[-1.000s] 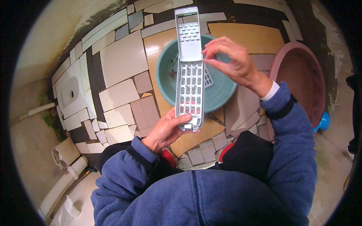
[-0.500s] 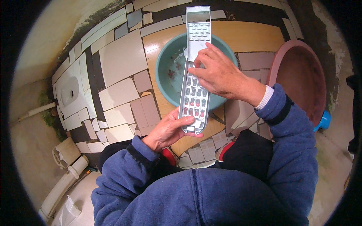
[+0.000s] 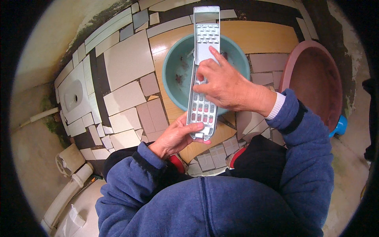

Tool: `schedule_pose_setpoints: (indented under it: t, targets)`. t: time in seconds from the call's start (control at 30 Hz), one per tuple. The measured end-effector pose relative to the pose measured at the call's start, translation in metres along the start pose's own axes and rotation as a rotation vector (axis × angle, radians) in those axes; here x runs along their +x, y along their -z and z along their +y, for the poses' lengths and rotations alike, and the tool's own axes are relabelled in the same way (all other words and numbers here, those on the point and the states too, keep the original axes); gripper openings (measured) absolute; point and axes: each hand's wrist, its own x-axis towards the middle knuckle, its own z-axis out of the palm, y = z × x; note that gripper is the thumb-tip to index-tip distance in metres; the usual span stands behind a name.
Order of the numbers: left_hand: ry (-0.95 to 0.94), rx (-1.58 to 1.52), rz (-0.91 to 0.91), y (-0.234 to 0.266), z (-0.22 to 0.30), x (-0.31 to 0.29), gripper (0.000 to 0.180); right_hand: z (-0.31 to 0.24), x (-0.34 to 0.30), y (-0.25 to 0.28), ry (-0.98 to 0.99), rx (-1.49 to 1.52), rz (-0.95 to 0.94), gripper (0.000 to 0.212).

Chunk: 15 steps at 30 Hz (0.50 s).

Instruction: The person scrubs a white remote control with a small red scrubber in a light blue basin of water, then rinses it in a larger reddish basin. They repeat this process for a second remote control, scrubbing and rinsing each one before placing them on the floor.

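A long silver-grey grater (image 3: 208, 33) is held lengthwise over a teal basin (image 3: 169, 90). Raised teeth cover its far part, and rows of oval holes run along its near part, with reddish bits showing in the nearest holes. My left hand (image 3: 178, 135) grips the near end, thumb on top and fingers underneath. Over the middle of the grater is my right hand (image 3: 223, 81), thumb and fingers curled in a pinch against the holes and one finger raised. Whatever lies between those fingertips is hidden. Small dark reddish scraps show inside the basin.
To the right leans a reddish-brown tub (image 3: 316, 87), with a blue object (image 3: 338, 127) beside it. A squat toilet (image 3: 74, 96) is set in the tiled floor at left. White pipes (image 3: 65, 195) run along the lower left, near a pale bucket-like container (image 3: 70, 160).
My right hand has slid a little toward me along the grater, its thumb now lower over the holes. The left hand and grater have barely moved.
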Motion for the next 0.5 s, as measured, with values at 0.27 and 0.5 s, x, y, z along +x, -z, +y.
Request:
schedule_pose_setpoints:
  t: [0.27, 0.5]
  targets:
    - [0.016, 0.042, 0.011, -0.002, 0.001, -0.001, 0.046, 0.024, 0.001, 0.008, 0.027, -0.277, 0.064, 0.006]
    - [0.05, 0.054, -0.009, -0.002, 0.0, 0.0, 0.045, 0.016, -0.004, 0.002, 0.121, -0.178, 0.003, 0.004]
